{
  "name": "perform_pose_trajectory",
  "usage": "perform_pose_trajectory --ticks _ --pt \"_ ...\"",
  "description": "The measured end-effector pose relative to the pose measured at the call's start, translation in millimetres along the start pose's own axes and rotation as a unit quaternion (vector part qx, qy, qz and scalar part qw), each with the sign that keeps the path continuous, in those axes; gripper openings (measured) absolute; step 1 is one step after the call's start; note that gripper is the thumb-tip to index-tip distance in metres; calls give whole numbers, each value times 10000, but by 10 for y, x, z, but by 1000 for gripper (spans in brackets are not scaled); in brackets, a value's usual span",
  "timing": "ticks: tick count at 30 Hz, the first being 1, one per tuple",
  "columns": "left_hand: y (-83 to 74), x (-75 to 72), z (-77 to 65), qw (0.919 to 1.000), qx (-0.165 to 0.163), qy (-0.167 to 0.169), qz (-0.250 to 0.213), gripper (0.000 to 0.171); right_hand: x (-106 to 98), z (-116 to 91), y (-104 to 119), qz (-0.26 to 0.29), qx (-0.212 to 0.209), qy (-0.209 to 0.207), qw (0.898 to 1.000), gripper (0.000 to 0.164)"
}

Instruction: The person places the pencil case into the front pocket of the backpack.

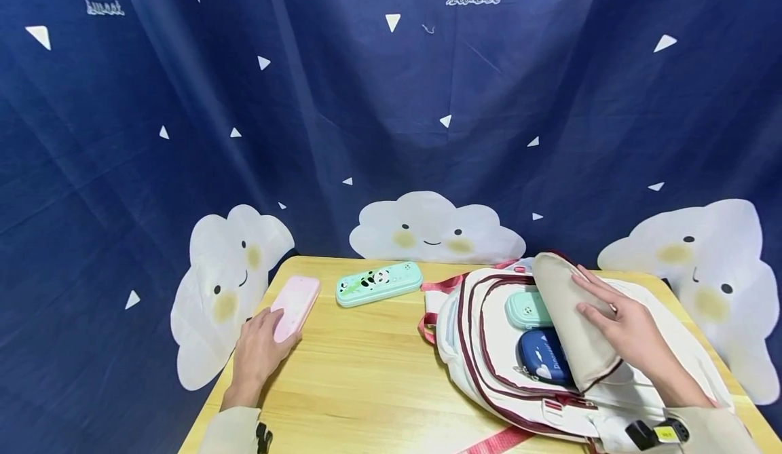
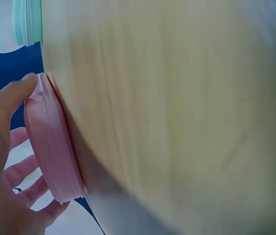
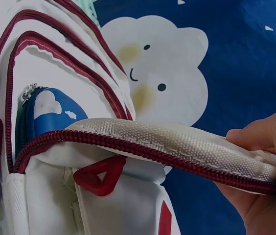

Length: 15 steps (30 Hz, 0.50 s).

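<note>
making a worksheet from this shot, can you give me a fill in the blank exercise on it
1. The left hand grips a ____ case.
2. In the open backpack, a mint case sits next to a ____ case.
3. The backpack's flap is held by the ____ hand.
4. Counting the panda-printed case on the table, the head view shows ____ mint cases.

Missing words: pink; blue; right; two
</note>
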<state>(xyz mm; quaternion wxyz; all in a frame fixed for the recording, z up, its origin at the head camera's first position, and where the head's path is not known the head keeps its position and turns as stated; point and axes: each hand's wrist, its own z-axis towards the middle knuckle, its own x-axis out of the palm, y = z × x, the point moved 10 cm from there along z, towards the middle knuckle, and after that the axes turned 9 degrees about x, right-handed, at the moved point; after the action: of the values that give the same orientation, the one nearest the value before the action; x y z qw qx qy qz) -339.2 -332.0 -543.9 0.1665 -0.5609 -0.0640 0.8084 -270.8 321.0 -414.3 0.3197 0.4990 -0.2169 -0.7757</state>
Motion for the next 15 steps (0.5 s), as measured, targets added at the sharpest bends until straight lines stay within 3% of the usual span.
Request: perform_pose_trajectory --ticks 15 --pt "220 139 -118 9920 -466 1134 -304 90 -12 -13 -8 18 42 -41 10000 52"
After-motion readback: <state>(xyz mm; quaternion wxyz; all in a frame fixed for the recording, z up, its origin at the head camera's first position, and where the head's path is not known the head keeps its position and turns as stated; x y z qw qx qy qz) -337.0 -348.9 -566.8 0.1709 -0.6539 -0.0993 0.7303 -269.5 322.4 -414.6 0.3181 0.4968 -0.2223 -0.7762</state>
